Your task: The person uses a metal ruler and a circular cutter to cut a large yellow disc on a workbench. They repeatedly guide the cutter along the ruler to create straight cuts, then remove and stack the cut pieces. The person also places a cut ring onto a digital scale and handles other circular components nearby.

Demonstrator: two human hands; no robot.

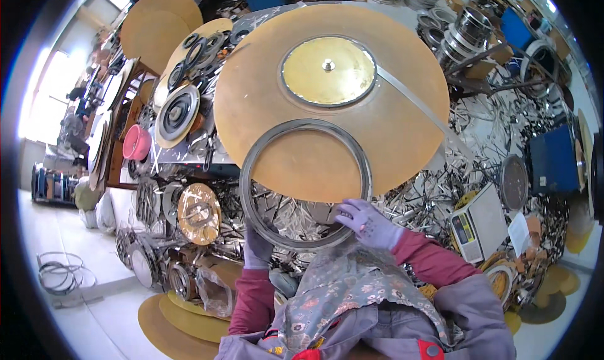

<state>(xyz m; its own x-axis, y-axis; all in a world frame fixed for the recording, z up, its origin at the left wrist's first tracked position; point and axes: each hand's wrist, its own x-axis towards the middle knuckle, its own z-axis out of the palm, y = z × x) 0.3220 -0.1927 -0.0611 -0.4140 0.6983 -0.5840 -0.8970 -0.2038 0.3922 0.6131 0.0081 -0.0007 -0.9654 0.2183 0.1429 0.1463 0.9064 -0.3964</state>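
Note:
A large grey metal ring [306, 124] is tilted in front of me, its far part over a big round tan board [396, 64] and its near part beyond the board's edge. My left hand [257, 245], in a pale purple glove, is closed on the ring's lower left; the rim partly hides its fingers. At the lower right, my gloved right hand [371, 226] lies across the rim with its fingers curled over into the opening. Farther back on the board sits a shiny gold disc [328, 83] with a dark rim and a small silver knob.
A thin pale strip [428, 111] crosses the board's right side. Metal shavings [402, 212] cover the area below and right. Several ringed discs [178, 116] and a pink bowl [136, 142] stand left. A white device with a display [478, 225] is at right, below stacked metal rings [462, 42].

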